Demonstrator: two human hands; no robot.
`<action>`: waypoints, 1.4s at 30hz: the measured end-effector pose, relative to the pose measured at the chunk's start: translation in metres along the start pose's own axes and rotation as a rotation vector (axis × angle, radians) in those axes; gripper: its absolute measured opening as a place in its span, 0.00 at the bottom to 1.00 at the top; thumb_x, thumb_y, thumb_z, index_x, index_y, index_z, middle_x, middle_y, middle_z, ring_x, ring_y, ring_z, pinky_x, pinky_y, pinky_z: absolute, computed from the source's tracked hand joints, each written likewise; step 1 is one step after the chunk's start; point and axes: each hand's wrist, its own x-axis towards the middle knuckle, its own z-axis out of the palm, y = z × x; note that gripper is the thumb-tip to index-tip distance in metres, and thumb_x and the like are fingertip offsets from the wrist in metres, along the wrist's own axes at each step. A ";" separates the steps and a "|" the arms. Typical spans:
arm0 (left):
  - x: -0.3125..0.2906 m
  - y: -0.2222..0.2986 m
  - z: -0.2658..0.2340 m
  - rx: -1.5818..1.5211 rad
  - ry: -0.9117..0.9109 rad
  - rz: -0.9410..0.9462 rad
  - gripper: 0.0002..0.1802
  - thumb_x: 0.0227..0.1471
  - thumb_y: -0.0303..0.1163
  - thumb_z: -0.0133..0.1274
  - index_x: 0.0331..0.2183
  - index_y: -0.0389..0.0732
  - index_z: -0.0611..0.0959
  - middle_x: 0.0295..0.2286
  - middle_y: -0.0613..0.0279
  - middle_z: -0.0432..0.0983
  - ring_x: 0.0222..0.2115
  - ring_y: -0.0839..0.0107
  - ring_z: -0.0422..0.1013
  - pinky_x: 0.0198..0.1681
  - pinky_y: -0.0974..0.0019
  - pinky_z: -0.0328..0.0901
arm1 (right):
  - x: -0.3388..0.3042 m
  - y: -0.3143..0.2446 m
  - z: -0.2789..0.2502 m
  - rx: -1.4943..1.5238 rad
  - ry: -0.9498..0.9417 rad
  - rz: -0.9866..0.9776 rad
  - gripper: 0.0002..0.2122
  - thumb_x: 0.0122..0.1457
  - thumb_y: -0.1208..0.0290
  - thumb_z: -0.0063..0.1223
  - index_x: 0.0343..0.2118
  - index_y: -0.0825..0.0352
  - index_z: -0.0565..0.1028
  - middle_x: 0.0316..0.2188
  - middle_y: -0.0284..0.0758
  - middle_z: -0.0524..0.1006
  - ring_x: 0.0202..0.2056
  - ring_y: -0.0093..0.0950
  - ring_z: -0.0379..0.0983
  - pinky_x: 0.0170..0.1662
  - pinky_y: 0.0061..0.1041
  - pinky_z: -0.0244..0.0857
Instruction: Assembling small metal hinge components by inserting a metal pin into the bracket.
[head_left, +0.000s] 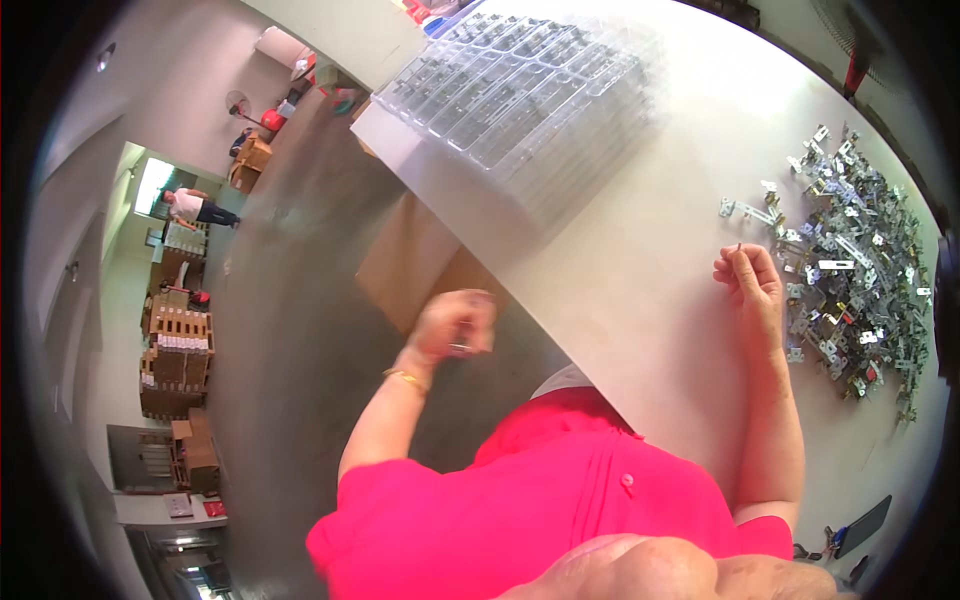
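Observation:
My left hand point(455, 325) is raised off the near left edge of the table, above the floor and a cardboard box. Its fingers are curled and smeared by motion; a small metallic glint shows under them, too blurred to name. Over the tabletop, my right hand point(750, 275) has thumb and forefinger pressed together, with a tiny dark tip between them that I cannot make out. Just right of it spreads a heap of small metal hinge-like parts point(850, 265). One longer metal part point(748, 210) sticks out at the heap's left side.
A tall stack of transparent plastic trays point(520, 110) with metal parts in their compartments stands at the far side of the table point(640, 290). Below the edge is an open cardboard box point(410, 260). A person point(195, 207) stands far left, near stacked pallets point(178, 345). A dark flat device point(862, 527) lies lower right.

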 end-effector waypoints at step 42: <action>0.211 0.042 0.258 0.063 -0.234 0.290 0.14 0.64 0.32 0.45 0.25 0.41 0.75 0.17 0.70 0.68 0.14 0.80 0.64 0.18 0.72 0.60 | 0.002 -0.012 -0.009 0.004 0.222 -0.288 0.07 0.70 0.68 0.54 0.45 0.64 0.77 0.21 0.26 0.73 0.20 0.14 0.67 0.22 0.16 0.61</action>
